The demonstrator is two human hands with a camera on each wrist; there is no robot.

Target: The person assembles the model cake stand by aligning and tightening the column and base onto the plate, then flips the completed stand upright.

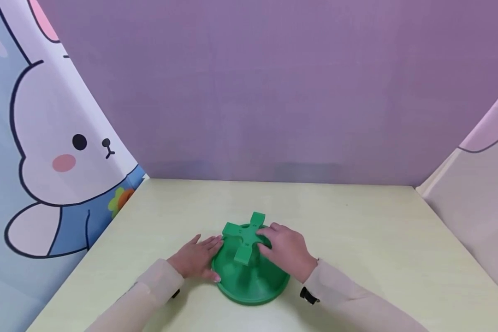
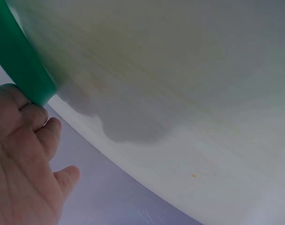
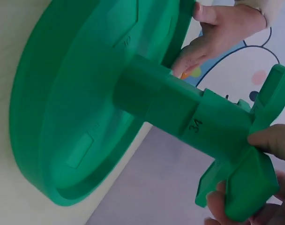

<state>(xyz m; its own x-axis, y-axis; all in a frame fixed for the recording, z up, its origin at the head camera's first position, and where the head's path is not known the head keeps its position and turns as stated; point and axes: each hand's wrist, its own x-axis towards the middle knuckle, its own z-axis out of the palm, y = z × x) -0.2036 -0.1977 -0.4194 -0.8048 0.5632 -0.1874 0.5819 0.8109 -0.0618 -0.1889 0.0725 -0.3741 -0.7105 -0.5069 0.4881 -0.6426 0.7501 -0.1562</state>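
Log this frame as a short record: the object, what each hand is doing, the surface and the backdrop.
object: green round base with a central post topped by a cross-shaped piece
left hand: left hand rests against the base's rim, fingers fairly straight
right hand: right hand grips one arm of the cross-shaped piece, fingers curled round it
marking: "3/4" on the post, seen from the right wrist
surface: pale yellow table
backdrop: purple wall; cartoon rabbit panel at left
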